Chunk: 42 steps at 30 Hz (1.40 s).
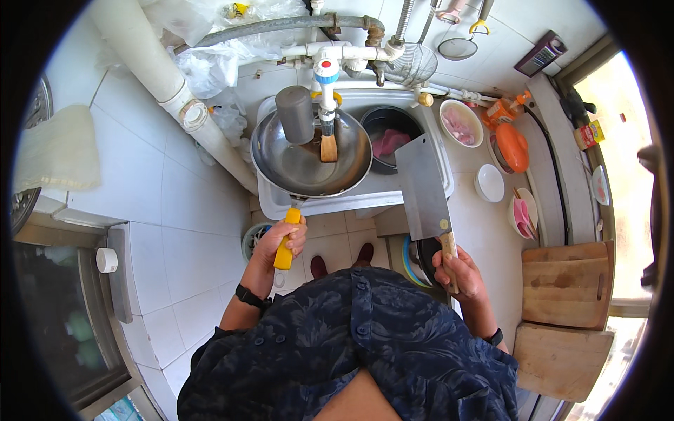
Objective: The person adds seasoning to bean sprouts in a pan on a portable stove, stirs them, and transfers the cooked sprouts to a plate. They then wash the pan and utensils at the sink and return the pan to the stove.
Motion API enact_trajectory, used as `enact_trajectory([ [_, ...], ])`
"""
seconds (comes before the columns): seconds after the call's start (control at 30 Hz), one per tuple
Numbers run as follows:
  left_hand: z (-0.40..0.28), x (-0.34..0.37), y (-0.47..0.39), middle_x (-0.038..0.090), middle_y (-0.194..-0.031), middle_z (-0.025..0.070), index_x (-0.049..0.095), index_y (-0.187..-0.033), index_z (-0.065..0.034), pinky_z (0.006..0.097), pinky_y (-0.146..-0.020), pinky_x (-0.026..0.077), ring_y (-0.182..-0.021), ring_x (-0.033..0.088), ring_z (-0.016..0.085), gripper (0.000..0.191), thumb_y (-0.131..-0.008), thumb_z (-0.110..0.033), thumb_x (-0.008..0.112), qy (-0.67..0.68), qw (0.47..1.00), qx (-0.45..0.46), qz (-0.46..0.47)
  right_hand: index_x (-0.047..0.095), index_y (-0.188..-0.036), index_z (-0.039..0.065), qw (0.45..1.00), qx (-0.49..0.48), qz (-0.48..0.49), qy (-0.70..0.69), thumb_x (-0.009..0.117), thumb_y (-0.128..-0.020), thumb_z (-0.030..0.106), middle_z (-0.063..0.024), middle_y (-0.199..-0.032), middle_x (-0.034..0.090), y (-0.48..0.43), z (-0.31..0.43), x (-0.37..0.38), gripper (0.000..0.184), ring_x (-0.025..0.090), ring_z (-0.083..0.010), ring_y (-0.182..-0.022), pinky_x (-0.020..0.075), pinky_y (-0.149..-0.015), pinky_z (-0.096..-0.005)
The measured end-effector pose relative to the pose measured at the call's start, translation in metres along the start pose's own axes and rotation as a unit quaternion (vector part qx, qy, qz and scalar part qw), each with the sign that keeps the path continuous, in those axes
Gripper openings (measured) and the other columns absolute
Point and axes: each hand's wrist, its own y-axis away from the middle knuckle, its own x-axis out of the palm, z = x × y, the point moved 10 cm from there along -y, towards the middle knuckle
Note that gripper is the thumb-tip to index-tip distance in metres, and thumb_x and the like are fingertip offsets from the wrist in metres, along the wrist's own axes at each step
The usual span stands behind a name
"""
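My left hand (271,241) is closed around the yellow handle (284,253) of a metal wok (310,181). The wok rests over the left part of a white sink (279,208), under a white tap (327,94). A grey cylindrical container (295,116) and a flat wooden piece (329,149) overlap the wok; whether they touch it I cannot tell. In my right hand (467,273) is a cleaver (423,189), gripped by its wooden handle. Its broad blade points away from me, over the sink's right edge. Beside the wok, a black pot (376,118) contains something pink.
On the right counter stand a bowl of pale pink food (462,123), an orange lid (512,148), a white bowl (489,183) and a bowl with chopsticks (531,202). Two wooden cutting boards (566,284) lie nearer. Strainers (413,63) hang behind; a drainpipe (152,63) slants left.
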Motion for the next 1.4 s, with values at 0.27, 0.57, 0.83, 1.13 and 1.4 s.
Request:
enact_trajectory([
  [0.27,0.011,-0.022,-0.015,0.043,-0.065,-0.0014,0.047,-0.111,-0.0046,0.0276,-0.045,0.043,-0.045,0.044,0.010,0.025,-0.090,-0.014,0.057,0.009,1.000,0.011,-0.028,0.049,-0.123,0.000,0.999,0.038,0.000,-0.003,0.053,-0.096,0.018,-0.0084,-0.093,0.062,-0.037,0.002,-0.027,0.032,0.050,-0.0103,-0.060,0.0413,-0.054,-0.0225],
  [0.57,0.018,-0.046,-0.017,0.051,-0.067,0.0023,0.048,-0.111,-0.0052,0.0283,-0.048,0.046,-0.048,0.051,0.013,0.029,-0.089,-0.018,0.063,-0.109,0.991,-0.033,-0.073,0.047,-0.130,0.001,0.997,0.069,-0.003,-0.023,0.050,-0.097,0.014,-0.0086,-0.094,0.060,-0.062,0.002,-0.050,0.036,0.049,-0.0108,-0.061,0.0413,-0.055,-0.0230],
  [0.83,0.003,-0.059,-0.004,0.062,-0.082,0.0093,0.051,-0.108,-0.0038,0.0329,-0.067,0.054,-0.066,0.063,0.019,0.022,-0.095,-0.020,0.058,-0.308,0.913,-0.145,-0.224,0.047,-0.132,0.004,0.990,0.088,0.033,-0.101,0.051,-0.097,0.014,-0.0073,-0.094,0.059,-0.091,0.004,-0.063,0.036,0.047,-0.0108,-0.062,0.0392,-0.055,-0.0223],
  [1.13,-0.048,-0.027,0.011,0.065,-0.084,0.0137,0.055,-0.097,0.0001,0.0331,-0.069,0.052,-0.073,0.064,0.022,0.028,-0.091,-0.026,0.064,-0.671,0.651,-0.137,-0.329,0.042,-0.138,0.006,0.984,0.113,0.042,-0.131,0.054,-0.098,0.021,-0.0052,-0.091,0.053,-0.121,0.015,-0.087,0.044,0.042,-0.0088,-0.054,0.0375,-0.053,-0.0233],
  [1.4,-0.049,0.097,-0.052,0.062,-0.085,0.0159,0.057,-0.096,0.0006,0.0371,-0.067,0.050,-0.075,0.061,0.028,0.028,-0.085,-0.021,0.071,-0.702,0.679,-0.013,-0.214,0.049,-0.127,0.003,0.994,0.103,0.030,-0.008,0.052,-0.098,0.018,-0.0048,-0.085,0.056,-0.134,0.048,-0.111,0.032,0.044,-0.0069,-0.057,0.0371,-0.051,-0.0189],
])
